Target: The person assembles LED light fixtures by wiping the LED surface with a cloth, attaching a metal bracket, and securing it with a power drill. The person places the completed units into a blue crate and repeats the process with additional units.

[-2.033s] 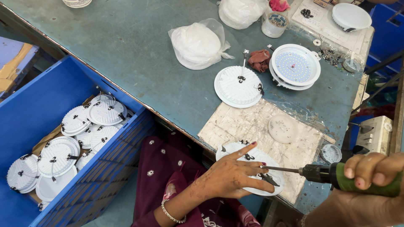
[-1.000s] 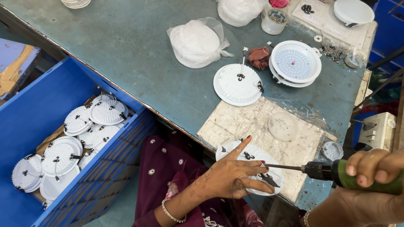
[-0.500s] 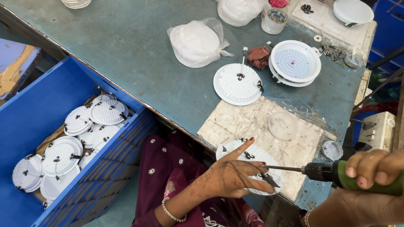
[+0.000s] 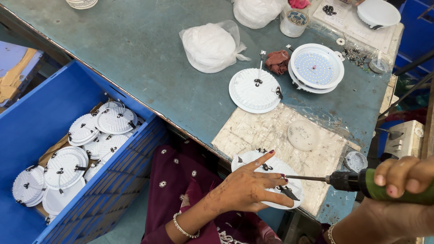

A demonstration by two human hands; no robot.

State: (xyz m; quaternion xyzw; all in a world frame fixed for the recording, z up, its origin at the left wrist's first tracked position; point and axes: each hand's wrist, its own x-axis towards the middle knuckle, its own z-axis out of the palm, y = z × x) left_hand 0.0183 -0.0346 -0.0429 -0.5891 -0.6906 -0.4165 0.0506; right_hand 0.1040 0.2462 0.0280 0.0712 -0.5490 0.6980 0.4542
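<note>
Matt white plastic lamp disc [image 4: 271, 180], worn painted bench [image 4: 135, 54], glossy blue plastic crate [image 4: 40, 117]

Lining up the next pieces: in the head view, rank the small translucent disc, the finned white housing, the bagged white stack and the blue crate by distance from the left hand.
1. Small translucent disc, right, up.
2. Finned white housing, above the left hand.
3. Blue crate, left.
4. Bagged white stack, farther up.

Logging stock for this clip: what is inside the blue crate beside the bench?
The blue crate holds stacks of round white lamp housings with black spring clips, lying on a brown cardboard sheet. What lies beneath the stacks is covered.
</note>
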